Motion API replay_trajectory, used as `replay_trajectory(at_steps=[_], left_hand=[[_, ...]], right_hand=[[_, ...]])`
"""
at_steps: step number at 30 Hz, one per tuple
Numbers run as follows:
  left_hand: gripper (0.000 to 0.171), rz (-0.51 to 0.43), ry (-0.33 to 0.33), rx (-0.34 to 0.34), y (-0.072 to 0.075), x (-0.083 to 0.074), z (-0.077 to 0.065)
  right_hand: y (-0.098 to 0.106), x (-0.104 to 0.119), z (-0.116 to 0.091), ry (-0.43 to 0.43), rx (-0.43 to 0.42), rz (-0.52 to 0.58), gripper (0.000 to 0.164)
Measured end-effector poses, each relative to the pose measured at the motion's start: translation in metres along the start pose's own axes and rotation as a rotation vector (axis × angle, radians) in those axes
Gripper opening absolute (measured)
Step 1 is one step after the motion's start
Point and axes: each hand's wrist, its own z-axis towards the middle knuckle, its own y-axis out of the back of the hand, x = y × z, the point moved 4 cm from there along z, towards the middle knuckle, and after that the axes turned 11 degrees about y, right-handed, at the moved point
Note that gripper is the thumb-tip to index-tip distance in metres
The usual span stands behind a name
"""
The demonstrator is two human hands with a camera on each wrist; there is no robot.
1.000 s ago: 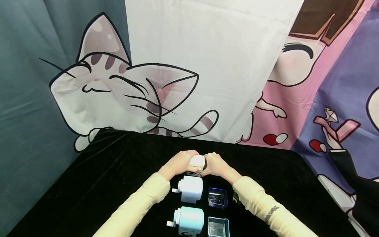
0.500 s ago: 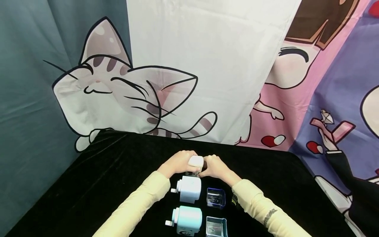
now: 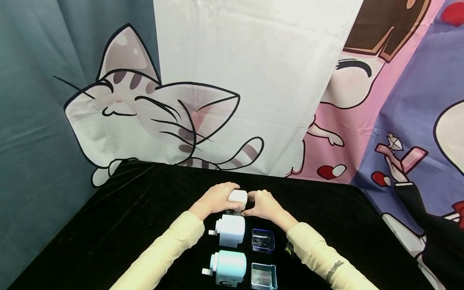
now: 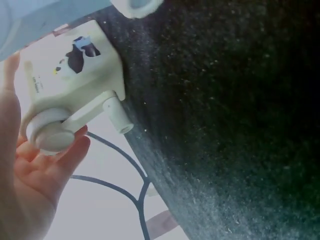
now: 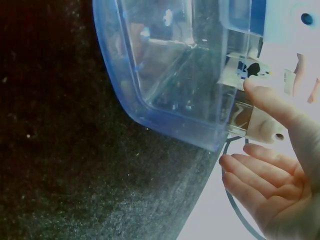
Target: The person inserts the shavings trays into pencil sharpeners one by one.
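A white crank pencil sharpener (image 3: 237,196) stands at the far end of a row on the black cloth. My left hand (image 3: 215,199) grips its left side; the left wrist view shows the crank handle (image 4: 90,111) and a dark picture on the body. At the sharpener's right end, my right hand (image 3: 265,205) curves its thumb and fingers around the edge. The right wrist view has the right thumb (image 5: 270,102) against the front by the picture, beside a see-through part (image 5: 241,119) of the sharpener. Where the right fingertips touch is partly hidden.
Nearer me stand a pale blue sharpener (image 3: 232,230) and a turquoise sharpener (image 3: 230,266), cranks pointing left. Right of them lie a clear blue-rimmed drawer (image 3: 262,230) and a clear turquoise drawer (image 3: 264,265). A printed curtain (image 3: 217,121) hangs behind the black cloth (image 3: 145,201).
The head view has shifted slightly. Both hands stay at the white sharpener, with the right thumb and fingers moving only a little at its right end.
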Motion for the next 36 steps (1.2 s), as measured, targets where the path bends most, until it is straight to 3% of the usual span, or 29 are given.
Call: replay_trajectory(at_steps=[10,18,27,36], left_hand=[[0.063,-0.002,0.036,-0.068,0.022,0.007,-0.008],[0.062,-0.041,0.053,-0.116,0.039,0.008,-0.019],[0.061,0.039,-0.020,-0.149,0.044,0.000,-0.031],[0.059,0.053,0.019,-0.200,0.046,-0.004,-0.046]], right_hand=[[0.019,0.002,-0.008,-0.074,-0.072,-0.034,0.062],[0.036,0.004,-0.020,-0.097,-0.111,-0.026,0.060],[0.053,0.009,-0.032,-0.091,-0.145,-0.003,0.058],[0.059,0.022,-0.043,-0.057,-0.161,0.017,0.058]])
